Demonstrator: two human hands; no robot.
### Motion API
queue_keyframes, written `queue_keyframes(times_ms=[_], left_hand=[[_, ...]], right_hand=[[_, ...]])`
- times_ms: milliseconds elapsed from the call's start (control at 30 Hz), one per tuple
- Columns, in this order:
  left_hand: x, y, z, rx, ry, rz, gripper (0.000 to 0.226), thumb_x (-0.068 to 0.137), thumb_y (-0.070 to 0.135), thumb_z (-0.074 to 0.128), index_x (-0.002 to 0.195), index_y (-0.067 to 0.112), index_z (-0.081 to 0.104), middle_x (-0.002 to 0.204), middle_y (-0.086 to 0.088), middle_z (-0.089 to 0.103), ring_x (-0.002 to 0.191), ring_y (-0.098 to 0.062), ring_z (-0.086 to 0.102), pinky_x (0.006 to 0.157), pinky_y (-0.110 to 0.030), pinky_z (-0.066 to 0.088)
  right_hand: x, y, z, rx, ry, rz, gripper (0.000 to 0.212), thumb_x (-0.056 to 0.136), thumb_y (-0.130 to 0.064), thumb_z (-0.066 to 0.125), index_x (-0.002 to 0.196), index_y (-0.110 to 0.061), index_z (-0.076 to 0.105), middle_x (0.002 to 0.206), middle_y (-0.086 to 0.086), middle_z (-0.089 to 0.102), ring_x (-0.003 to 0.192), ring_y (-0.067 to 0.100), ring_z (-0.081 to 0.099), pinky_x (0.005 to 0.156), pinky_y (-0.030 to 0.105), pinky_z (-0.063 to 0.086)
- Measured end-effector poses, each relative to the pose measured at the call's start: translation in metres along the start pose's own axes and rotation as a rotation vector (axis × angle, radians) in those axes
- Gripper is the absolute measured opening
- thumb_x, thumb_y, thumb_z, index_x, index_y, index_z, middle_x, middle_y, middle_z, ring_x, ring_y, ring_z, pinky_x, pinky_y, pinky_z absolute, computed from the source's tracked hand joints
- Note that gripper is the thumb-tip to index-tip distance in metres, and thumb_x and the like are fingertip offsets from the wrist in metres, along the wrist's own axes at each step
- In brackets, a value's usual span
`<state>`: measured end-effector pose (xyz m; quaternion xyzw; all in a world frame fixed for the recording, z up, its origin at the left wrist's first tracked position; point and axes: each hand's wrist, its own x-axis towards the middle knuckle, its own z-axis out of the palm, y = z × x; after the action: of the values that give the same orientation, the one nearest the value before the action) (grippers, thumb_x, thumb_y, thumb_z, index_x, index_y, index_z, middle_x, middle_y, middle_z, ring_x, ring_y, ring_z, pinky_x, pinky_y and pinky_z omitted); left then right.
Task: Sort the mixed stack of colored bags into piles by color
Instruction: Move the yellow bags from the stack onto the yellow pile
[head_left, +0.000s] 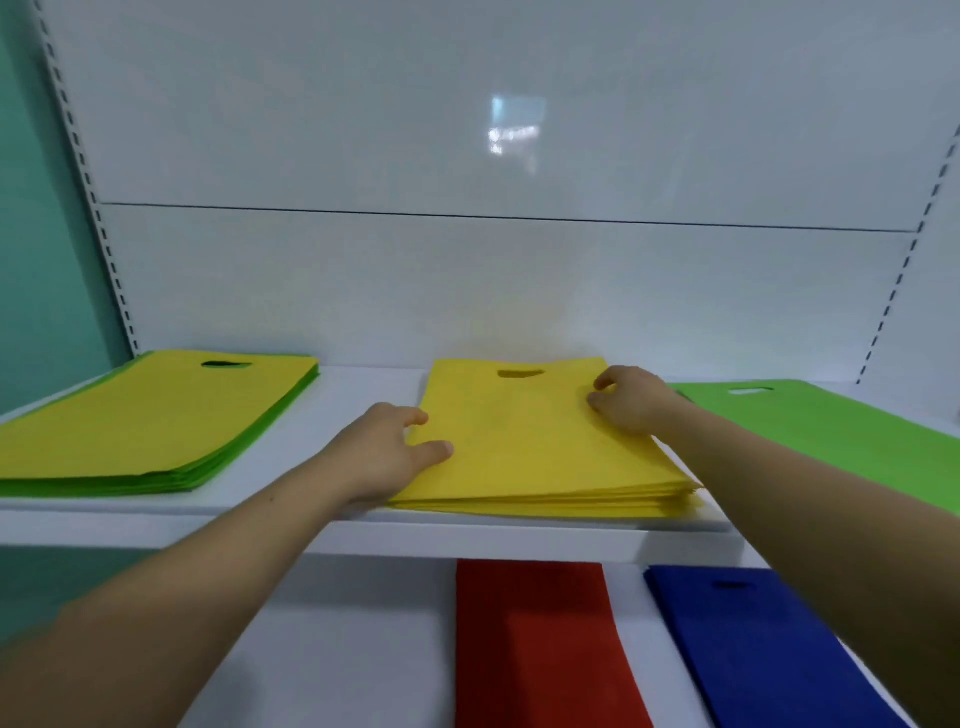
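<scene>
Bright, diffuse light is cast evenly. A pale glare patch is reflected on the glossy white back panel (311, 130). Edges are bowed by wide-angle distortion; the lower-left corner seems blurred.

Single head-worn wide-angle view, facing forward and slightly down, close to a white shelf (519, 535), backboard behind

Upper shelf (467, 540), left to right: mixed stack (145, 421), second pile (530, 452), third pile (831, 421). Lower shelf (337, 649), bottom right: fourth pile (535, 644), fifth pile (753, 644).
</scene>
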<state>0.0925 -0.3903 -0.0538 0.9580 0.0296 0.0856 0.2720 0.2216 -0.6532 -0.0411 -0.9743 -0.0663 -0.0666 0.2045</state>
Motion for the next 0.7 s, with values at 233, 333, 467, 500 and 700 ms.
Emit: queue_keyframes(times_ms=[233,333,467,500,700], left_hand=[[-0.019,0.013,0.011,0.149,-0.180,0.109,0.073,0.081,0.052,0.064,0.143,0.026,0.037,0.154,0.005,0.025,0.140,-0.011,0.024,0.107,-0.018,0.019],[-0.021,0.014,0.009,0.157,-0.185,0.103,0.068,0.083,0.053,0.061,0.142,0.027,0.039,0.154,0.006,0.027,0.140,-0.011,0.026,0.108,-0.019,0.019],[-0.021,0.017,0.007,0.162,-0.224,0.097,0.069,0.084,0.056,0.057,0.144,0.029,0.035,0.155,0.008,0.025,0.141,-0.010,0.024,0.109,-0.021,0.019],[-0.020,0.017,0.005,0.165,-0.223,0.095,0.070,0.084,0.057,0.056,0.144,0.029,0.034,0.155,0.008,0.025,0.141,-0.010,0.024,0.109,-0.021,0.019],[-0.009,0.009,-0.017,0.183,-0.132,0.067,0.071,0.084,0.061,0.054,0.144,0.030,0.034,0.154,0.009,0.026,0.141,-0.010,0.025,0.111,-0.025,0.020]], right_hand=[[-0.007,0.008,-0.001,-0.022,-0.151,-0.041,0.057,0.097,-0.044,0.048,0.143,-0.010,0.040,0.147,0.011,0.041,0.131,0.029,0.042,0.105,0.034,0.035],[-0.008,0.008,-0.002,-0.124,-0.179,-0.064,0.055,0.098,-0.044,0.046,0.139,-0.007,0.045,0.143,0.012,0.045,0.129,0.029,0.044,0.103,0.033,0.037],[-0.009,0.004,-0.007,-0.155,-0.168,-0.075,0.056,0.098,-0.044,0.044,0.138,-0.005,0.045,0.142,0.013,0.046,0.128,0.029,0.044,0.102,0.034,0.037],[-0.009,0.002,-0.009,-0.144,-0.157,-0.079,0.057,0.098,-0.044,0.045,0.140,-0.006,0.042,0.144,0.012,0.044,0.130,0.029,0.043,0.103,0.034,0.036],[-0.002,-0.033,-0.016,-0.094,-0.076,-0.184,0.058,0.098,-0.043,0.047,0.143,-0.008,0.037,0.146,0.010,0.042,0.130,0.029,0.042,0.102,0.034,0.037]])
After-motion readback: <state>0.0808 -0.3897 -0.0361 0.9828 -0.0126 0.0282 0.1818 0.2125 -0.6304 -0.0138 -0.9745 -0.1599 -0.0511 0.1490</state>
